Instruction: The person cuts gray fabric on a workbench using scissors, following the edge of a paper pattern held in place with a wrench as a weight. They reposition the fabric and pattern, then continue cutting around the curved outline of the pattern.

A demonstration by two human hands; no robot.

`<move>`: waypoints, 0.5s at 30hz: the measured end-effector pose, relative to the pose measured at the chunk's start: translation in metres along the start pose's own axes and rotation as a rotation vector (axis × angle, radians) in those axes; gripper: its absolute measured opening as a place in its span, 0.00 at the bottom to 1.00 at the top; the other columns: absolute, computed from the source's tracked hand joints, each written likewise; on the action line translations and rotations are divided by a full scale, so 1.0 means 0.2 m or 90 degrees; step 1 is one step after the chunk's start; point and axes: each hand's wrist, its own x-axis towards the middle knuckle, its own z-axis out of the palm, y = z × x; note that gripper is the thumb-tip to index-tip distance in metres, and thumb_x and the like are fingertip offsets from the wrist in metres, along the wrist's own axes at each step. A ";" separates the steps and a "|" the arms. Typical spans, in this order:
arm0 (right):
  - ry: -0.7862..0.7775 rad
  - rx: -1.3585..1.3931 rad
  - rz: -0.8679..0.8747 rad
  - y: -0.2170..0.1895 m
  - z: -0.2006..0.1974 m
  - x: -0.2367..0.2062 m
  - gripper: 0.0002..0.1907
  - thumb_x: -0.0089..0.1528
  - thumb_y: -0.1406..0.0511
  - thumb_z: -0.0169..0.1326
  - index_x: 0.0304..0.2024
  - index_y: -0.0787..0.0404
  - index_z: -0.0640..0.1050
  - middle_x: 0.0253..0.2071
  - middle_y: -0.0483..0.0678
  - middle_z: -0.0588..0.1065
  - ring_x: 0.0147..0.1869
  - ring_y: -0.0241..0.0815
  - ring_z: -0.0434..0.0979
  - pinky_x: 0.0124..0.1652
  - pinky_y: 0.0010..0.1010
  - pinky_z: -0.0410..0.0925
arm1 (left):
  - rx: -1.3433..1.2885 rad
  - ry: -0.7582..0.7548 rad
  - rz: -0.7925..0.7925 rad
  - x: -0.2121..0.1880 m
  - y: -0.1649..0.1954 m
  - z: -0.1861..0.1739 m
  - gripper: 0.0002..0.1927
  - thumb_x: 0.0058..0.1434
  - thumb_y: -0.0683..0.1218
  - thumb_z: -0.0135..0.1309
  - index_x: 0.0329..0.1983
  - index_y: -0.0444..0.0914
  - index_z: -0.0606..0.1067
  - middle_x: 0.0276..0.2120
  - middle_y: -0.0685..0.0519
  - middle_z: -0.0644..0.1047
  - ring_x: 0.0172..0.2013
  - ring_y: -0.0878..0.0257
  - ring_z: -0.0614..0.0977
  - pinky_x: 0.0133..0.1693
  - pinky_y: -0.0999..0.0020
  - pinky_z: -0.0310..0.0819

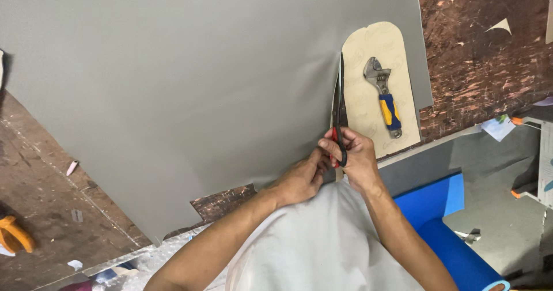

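Scissors [340, 104] with red handles stand in a cut in the big grey sheet [190, 89], blades pointing away from the person along the left edge of the tan arch-shaped pattern [368, 49]. The right hand [356, 155] is closed through the scissor handles, gripping them. The left hand [302, 178], just left of the scissors, pinches the sheet's near edge beside the cut. The sheet looks thin, limp and smooth, so it would likely sag or slide unless held close to the blades; the near edge by the cut seems the sound place to hold it. A wrench [384, 98] with a blue and yellow handle lies on the pattern, right of the scissors, seemingly weighting it. Beyond the blades the sheet runs on uncut with plenty of room. Right of the pattern the sheet ends and the scarred brown tabletop [484, 66] shows. The tabletop's edge passes just right of the hands, a blue roll [455, 250] below it.
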 end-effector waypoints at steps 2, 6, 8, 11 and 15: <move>-0.008 0.028 -0.002 -0.01 0.03 -0.01 0.11 0.59 0.68 0.66 0.41 0.65 0.79 0.27 0.41 0.76 0.23 0.28 0.69 0.24 0.20 0.62 | -0.035 0.013 0.030 -0.01 0.00 -0.01 0.23 0.62 0.38 0.44 0.61 0.34 0.61 0.48 0.43 0.76 0.52 0.49 0.80 0.55 0.56 0.74; 0.026 0.035 0.008 -0.02 0.08 0.01 0.12 0.59 0.68 0.66 0.43 0.65 0.79 0.25 0.41 0.75 0.22 0.28 0.69 0.23 0.20 0.62 | -0.003 -0.002 -0.005 0.00 0.00 -0.02 0.23 0.62 0.39 0.45 0.60 0.33 0.60 0.48 0.43 0.77 0.52 0.48 0.80 0.55 0.55 0.73; 0.028 0.058 0.016 -0.02 0.11 0.02 0.12 0.59 0.68 0.65 0.43 0.65 0.79 0.25 0.41 0.74 0.21 0.28 0.69 0.22 0.20 0.62 | -0.012 -0.003 0.006 0.00 -0.01 -0.02 0.21 0.61 0.40 0.46 0.58 0.33 0.62 0.47 0.42 0.77 0.52 0.47 0.80 0.55 0.55 0.73; 0.030 0.089 0.003 -0.01 0.15 0.02 0.12 0.59 0.67 0.65 0.42 0.66 0.78 0.24 0.42 0.74 0.21 0.29 0.68 0.22 0.21 0.61 | 0.037 -0.008 -0.031 0.00 -0.01 -0.03 0.26 0.60 0.40 0.49 0.61 0.32 0.60 0.48 0.38 0.75 0.52 0.42 0.77 0.55 0.52 0.70; 0.020 0.118 -0.013 -0.02 0.19 0.02 0.12 0.60 0.66 0.65 0.42 0.66 0.79 0.24 0.42 0.74 0.22 0.29 0.69 0.24 0.21 0.63 | 0.043 0.007 0.012 -0.01 -0.02 -0.03 0.14 0.60 0.40 0.47 0.49 0.32 0.69 0.44 0.37 0.78 0.49 0.42 0.80 0.52 0.51 0.73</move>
